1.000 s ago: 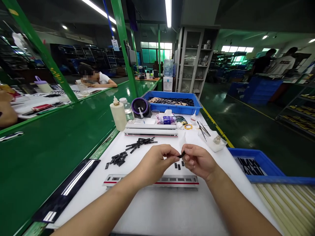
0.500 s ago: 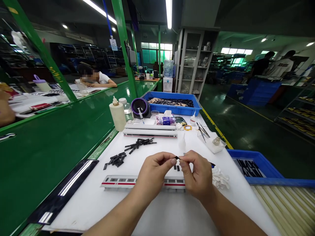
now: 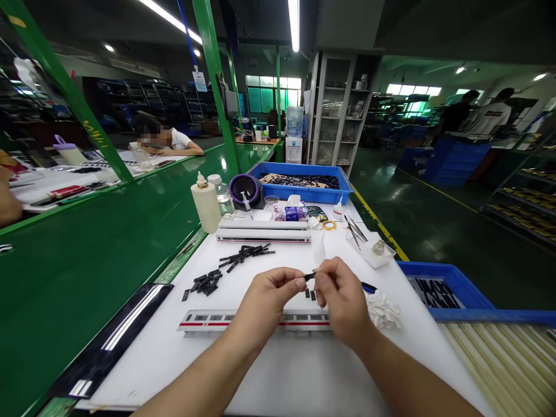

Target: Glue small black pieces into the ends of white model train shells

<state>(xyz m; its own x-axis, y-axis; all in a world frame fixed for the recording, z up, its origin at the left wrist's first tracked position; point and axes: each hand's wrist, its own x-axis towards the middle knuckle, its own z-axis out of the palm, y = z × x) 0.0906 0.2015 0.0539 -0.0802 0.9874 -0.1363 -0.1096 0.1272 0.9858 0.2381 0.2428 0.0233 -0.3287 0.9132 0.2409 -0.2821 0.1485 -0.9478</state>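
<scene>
A small black piece (image 3: 309, 277) is pinched between the fingertips of my left hand (image 3: 271, 298) and my right hand (image 3: 343, 301), above the white table. Below and behind both hands lies a white model train car (image 3: 208, 320) with a red stripe, its middle partly hidden by them. Two small black strips (image 3: 310, 294) rest on the table between my hands. Two piles of black strips, one nearer (image 3: 206, 282) and one farther (image 3: 245, 253), are at the left. Another train body (image 3: 263, 237) lies farther back.
A blue tray (image 3: 304, 191) of black parts stands at the back. Bottles (image 3: 205, 205), a purple-rimmed black container (image 3: 246, 190) and tweezers (image 3: 356, 230) stand or lie nearer. Crumpled tissue (image 3: 384, 311) is by my right hand. A person (image 3: 180, 140) sits at the left.
My right hand has turned and its fingers have curled in more, showing more of the black piece at my left fingertips. The view has shifted slightly.
</scene>
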